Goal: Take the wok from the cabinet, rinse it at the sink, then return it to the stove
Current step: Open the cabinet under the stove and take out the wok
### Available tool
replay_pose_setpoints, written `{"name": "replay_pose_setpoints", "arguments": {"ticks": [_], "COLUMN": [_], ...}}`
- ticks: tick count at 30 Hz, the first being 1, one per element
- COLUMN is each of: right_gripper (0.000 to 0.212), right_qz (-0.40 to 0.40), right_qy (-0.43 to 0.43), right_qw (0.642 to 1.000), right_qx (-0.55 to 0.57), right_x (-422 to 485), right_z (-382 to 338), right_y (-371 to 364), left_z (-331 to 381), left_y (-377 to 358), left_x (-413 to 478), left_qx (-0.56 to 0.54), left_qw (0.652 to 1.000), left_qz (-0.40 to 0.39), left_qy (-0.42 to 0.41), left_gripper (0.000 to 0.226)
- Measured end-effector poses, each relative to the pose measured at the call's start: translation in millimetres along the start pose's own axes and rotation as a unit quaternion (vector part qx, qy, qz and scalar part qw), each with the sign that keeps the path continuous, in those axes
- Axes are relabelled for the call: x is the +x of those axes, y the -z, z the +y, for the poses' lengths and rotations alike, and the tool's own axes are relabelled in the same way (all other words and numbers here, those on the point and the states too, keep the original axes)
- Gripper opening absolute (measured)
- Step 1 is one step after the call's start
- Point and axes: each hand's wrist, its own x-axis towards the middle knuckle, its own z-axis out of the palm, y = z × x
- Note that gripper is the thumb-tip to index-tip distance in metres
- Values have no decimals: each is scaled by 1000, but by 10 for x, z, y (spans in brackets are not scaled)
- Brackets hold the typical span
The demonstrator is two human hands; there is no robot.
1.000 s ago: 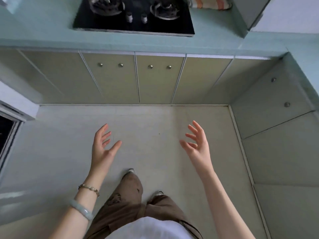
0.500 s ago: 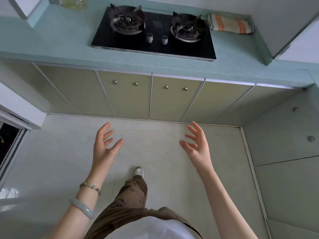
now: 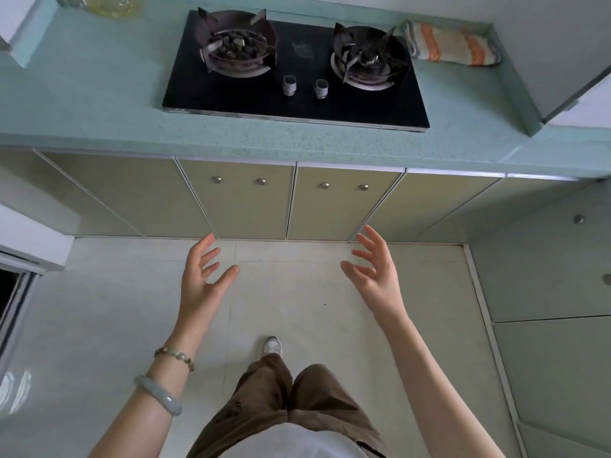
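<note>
A black two-burner gas stove (image 3: 297, 104) sits in the pale green countertop (image 3: 99, 94) ahead; both burners are bare. Below the counter runs a row of beige cabinet doors (image 3: 244, 200) with small round knobs, all closed. No wok and no sink are in view. My left hand (image 3: 203, 279) and my right hand (image 3: 375, 276) are raised in front of me, palms facing each other, fingers spread and relaxed, holding nothing. They hover over the floor just short of the cabinet doors.
A striped orange and white cloth (image 3: 453, 44) lies on the counter right of the stove. More cabinet doors (image 3: 545, 266) line the right side. A dark doorway (image 3: 10, 292) opens at the left. The tiled floor (image 3: 297, 309) lies between me and the cabinets.
The view has tilted up and come nearer the counter, so the whole stove is now visible. Both hands stay raised and open, closer to the cabinet doors.
</note>
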Motion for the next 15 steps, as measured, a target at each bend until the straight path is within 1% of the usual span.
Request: {"name": "replay_pose_setpoints", "arguments": {"ticks": [4, 7, 10, 12, 15], "right_gripper": [73, 72, 73, 74, 73], "right_qz": [-7, -15, -19, -20, -21], "right_qy": [11, 15, 28, 34, 59], "right_qw": [1000, 1000, 999, 999, 998], "right_qx": [-2, 1, -1, 4, 8], "right_x": [249, 409, 562, 648, 799], "right_z": [83, 326, 720, 1089, 1686], "right_y": [-109, -200, -283, -347, -469], "left_z": [-109, -356, -705, -1042, -1639], "left_y": [-75, -205, -384, -520, -701], "left_x": [224, 358, 482, 538, 634], "left_qx": [-3, -10, -25, -37, -51], "left_qw": [1000, 1000, 999, 999, 998], "left_qz": [2, -7, -11, -15, -18], "left_qy": [-4, -6, -18, -17, -36], "left_gripper": [60, 60, 60, 61, 61]}}
